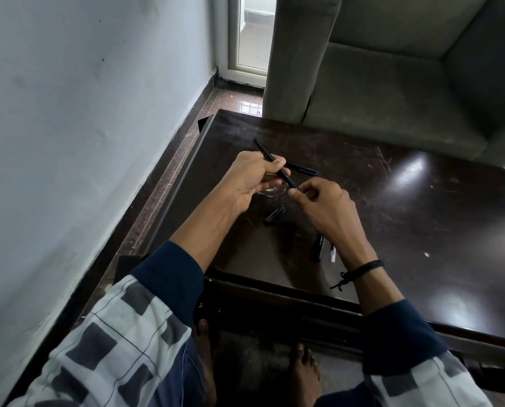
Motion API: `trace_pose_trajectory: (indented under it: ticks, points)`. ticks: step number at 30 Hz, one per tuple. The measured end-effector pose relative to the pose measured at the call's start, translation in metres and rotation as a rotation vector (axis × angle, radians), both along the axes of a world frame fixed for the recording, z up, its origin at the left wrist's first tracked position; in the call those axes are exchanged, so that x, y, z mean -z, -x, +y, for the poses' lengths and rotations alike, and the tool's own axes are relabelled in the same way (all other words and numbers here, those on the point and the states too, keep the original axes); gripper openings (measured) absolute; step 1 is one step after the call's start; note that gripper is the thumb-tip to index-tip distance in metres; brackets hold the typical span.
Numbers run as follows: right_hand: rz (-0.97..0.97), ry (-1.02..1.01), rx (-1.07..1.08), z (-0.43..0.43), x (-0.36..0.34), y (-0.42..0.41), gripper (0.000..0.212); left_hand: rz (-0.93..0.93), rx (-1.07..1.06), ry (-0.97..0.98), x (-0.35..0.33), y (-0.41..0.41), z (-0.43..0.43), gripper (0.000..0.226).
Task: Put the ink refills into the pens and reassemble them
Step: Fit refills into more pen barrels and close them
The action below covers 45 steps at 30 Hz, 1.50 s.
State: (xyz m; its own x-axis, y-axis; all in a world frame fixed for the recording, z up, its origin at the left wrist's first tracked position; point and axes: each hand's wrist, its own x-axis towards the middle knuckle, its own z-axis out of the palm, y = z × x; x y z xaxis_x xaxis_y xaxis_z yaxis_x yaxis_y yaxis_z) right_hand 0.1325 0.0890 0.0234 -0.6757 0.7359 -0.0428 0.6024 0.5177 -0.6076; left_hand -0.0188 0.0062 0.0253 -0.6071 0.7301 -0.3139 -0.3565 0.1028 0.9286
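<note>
A: What is in hand right now?

B: The left hand is curled shut around a black pen barrel, holding it slanted above the dark table, far end pointing away and to the left. The right hand pinches thumb and forefinger together at the barrel's near end. Whatever it grips there, a tip piece or the end of a refill, is too small to make out.

A: What could go wrong from here?

B: I'd say 3 things. If the right-hand pinch comes in crooked, the piece may jam or cross-thread at the barrel mouth. If the pinch slackens, the small part could drop onto the glossy top and roll towards the edge. And the left grip sits mid-barrel, so a hard push from the right could slide the barrel through the fingers rather than seat the part.

A: Count what's on the table.

B: 1 loose black cap just below the hands. 1 black pen lying beyond the left hand, partly hidden by it. 1 more black pen piece with white lettering by the right wrist, and 1 thin clear refill just beside it. With the held barrel, that makes 3 pen bodies, 1 cap, 1 visible refill.
</note>
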Motion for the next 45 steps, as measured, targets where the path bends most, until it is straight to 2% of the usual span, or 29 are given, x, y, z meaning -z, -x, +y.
trace_pose_trajectory:
  ticks: [6,34,45]
  points:
    - [-0.074,0.02,-0.027,0.001,0.0011,0.0005,0.025,0.005,-0.031,-0.002,-0.0005,0.0018,-0.0013,0.01]
    - [-0.082,0.021,-0.042,0.0005,-0.0001,-0.0007,0.025,0.042,-0.005,0.024,-0.0013,0.0004,-0.0018,0.012]
    - [0.052,-0.025,-0.015,-0.0023,-0.0014,-0.001,0.02,0.039,0.008,0.005,0.0005,0.0016,-0.0022,0.011]
